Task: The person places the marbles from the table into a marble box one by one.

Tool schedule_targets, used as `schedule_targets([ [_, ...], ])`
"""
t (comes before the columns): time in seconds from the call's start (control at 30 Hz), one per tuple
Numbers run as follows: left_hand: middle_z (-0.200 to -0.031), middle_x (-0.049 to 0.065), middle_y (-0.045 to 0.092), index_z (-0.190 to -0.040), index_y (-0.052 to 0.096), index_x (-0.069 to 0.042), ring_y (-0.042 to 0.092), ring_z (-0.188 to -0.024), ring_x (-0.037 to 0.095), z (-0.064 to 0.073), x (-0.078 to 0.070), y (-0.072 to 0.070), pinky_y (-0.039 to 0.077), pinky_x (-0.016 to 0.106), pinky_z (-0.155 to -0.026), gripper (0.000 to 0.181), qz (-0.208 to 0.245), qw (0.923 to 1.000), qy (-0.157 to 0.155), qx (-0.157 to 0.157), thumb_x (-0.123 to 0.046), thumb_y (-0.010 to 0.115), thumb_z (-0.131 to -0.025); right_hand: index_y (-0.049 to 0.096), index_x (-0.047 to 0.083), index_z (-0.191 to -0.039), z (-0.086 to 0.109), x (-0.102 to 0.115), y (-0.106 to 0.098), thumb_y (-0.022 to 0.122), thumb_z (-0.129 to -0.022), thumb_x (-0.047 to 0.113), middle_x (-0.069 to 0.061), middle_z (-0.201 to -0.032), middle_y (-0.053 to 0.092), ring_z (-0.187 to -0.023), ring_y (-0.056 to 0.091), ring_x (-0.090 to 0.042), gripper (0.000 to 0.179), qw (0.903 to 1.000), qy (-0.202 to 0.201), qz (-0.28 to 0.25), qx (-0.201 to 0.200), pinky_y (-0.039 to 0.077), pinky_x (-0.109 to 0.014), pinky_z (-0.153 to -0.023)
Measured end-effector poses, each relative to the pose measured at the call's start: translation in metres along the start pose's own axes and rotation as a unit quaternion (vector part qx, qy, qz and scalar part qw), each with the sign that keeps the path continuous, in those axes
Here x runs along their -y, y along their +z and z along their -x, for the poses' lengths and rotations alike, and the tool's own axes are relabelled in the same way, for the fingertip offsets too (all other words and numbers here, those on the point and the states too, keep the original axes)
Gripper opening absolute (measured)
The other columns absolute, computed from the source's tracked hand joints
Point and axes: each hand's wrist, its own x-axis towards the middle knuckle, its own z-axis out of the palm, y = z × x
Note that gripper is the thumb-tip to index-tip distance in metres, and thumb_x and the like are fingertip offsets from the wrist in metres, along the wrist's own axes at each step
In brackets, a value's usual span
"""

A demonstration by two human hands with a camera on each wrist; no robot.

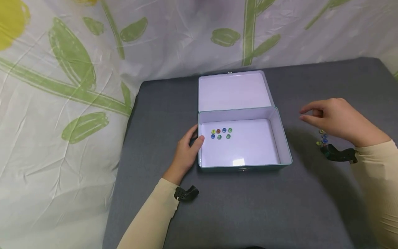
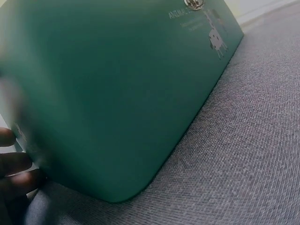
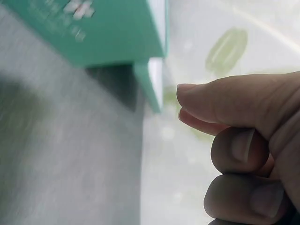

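Note:
A green tin box (image 1: 245, 165) with a white inside stands on the table, its lid (image 1: 234, 91) laid back. Several small glass marbles (image 1: 224, 130) lie in two rows at the left of its floor. My left hand (image 1: 183, 152) grips the box's left wall, thumb over the rim and fingers outside; the left wrist view shows those fingers (image 2: 16, 164) beside the green side. To the box's right, my right hand (image 1: 339, 119) hovers with thumb and forefinger slightly apart and the other fingers curled. I see nothing between them. Several more marbles (image 1: 324, 136) lie under that hand, partly hidden.
Dark grey cloth covers the table (image 1: 242, 211). Behind and to the left hangs a pale sheet (image 1: 174, 45) with green leaves, close to the lid's back edge. Each wrist wears a black device, the right one (image 1: 338, 154) just above the loose marbles.

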Motion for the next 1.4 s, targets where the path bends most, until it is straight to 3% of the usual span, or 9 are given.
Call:
schedule_targets([
  [0.2,-0.134,0.010,0.057,-0.147,0.045,-0.020,0.051,-0.124,0.019,0.000,-0.001,-0.001,0.036,0.046,-0.107,0.058,-0.005,1.0000,-0.003,0.000,-0.047,0.053,-0.096,0.071,0.006,-0.113,0.012,-0.026,0.002,0.063,-0.096,0.034,-0.001,-0.067,0.057,-0.048,0.036,-0.013,0.034,0.9994,0.028,0.018,0.003,0.031,-0.029,-0.050],
  [0.57,-0.134,0.009,0.058,-0.147,0.045,-0.019,0.051,-0.124,0.018,-0.002,-0.005,-0.003,0.036,0.044,-0.107,0.057,0.004,0.9999,-0.010,-0.003,-0.045,0.053,-0.097,0.067,-0.001,-0.116,0.020,-0.055,0.016,0.060,-0.098,0.025,-0.003,-0.065,0.056,-0.048,0.038,-0.017,0.033,0.9970,0.060,0.032,0.038,0.032,-0.033,-0.051],
  [0.87,-0.132,0.010,0.059,-0.147,0.044,-0.018,0.052,-0.123,0.018,0.002,-0.001,-0.001,0.037,0.044,-0.106,0.057,0.012,0.9999,-0.012,0.004,-0.043,0.053,-0.097,0.066,-0.006,-0.116,0.019,-0.080,0.032,0.061,-0.097,0.021,-0.014,-0.084,0.066,-0.062,0.057,-0.021,0.033,0.9938,0.080,0.032,0.069,0.045,-0.042,-0.056],
  [1.03,-0.133,0.009,0.058,-0.147,0.045,-0.017,0.051,-0.124,0.018,0.004,0.000,0.000,0.036,0.044,-0.107,0.058,0.013,0.9998,-0.016,0.005,-0.045,0.053,-0.097,0.065,-0.009,-0.115,0.019,-0.085,0.039,0.059,-0.096,0.016,-0.012,-0.080,0.066,-0.058,0.054,-0.019,0.032,0.9919,0.086,0.030,0.089,0.042,-0.039,-0.053],
  [1.2,-0.134,0.009,0.058,-0.147,0.045,-0.018,0.050,-0.126,0.018,0.002,-0.003,0.000,0.034,0.045,-0.108,0.059,0.015,0.9998,-0.013,0.002,-0.046,0.053,-0.096,0.066,-0.010,-0.113,0.018,-0.084,0.039,0.061,-0.096,0.017,-0.014,-0.079,0.066,-0.057,0.054,-0.019,0.033,0.9927,0.087,0.033,0.077,0.043,-0.039,-0.052],
  [1.4,-0.135,0.009,0.057,-0.147,0.045,-0.016,0.049,-0.127,0.018,0.000,-0.004,0.000,0.033,0.045,-0.110,0.060,0.005,1.0000,-0.005,0.003,-0.047,0.053,-0.096,0.065,-0.011,-0.114,0.016,-0.082,0.037,0.061,-0.095,0.018,-0.011,-0.076,0.065,-0.057,0.053,-0.020,0.034,0.9901,0.104,0.020,0.092,0.040,-0.037,-0.051],
])
